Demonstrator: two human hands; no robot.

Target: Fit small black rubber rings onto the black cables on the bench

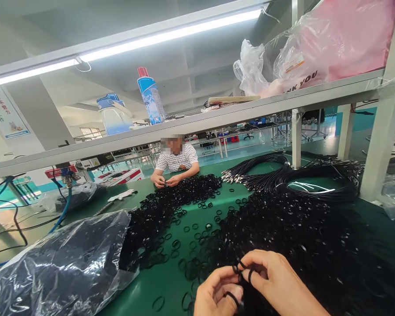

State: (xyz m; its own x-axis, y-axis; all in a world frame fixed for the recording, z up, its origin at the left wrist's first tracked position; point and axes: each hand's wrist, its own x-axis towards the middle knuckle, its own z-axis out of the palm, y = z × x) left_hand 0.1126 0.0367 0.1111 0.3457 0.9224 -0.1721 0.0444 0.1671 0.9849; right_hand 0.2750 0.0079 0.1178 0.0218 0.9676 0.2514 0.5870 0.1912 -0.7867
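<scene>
My left hand [217, 292] and my right hand [276, 281] meet at the bottom edge, both pinched on small black rubber rings [240, 268]. Rings loop over fingers of both hands. Just beyond them lies a large heap of black rings [292, 232] on the green table [158, 281]. Loose rings [191, 232] are scattered to the left of my hands.
A clear plastic bag of black rings [62, 267] lies at the left. Bundled black cables [299, 175] lie behind the heap. A person in a striped shirt [176, 164] works across the table beside another ring pile [187, 188]. A shelf [197, 125] carries a spray can [151, 96] and bags [316, 48].
</scene>
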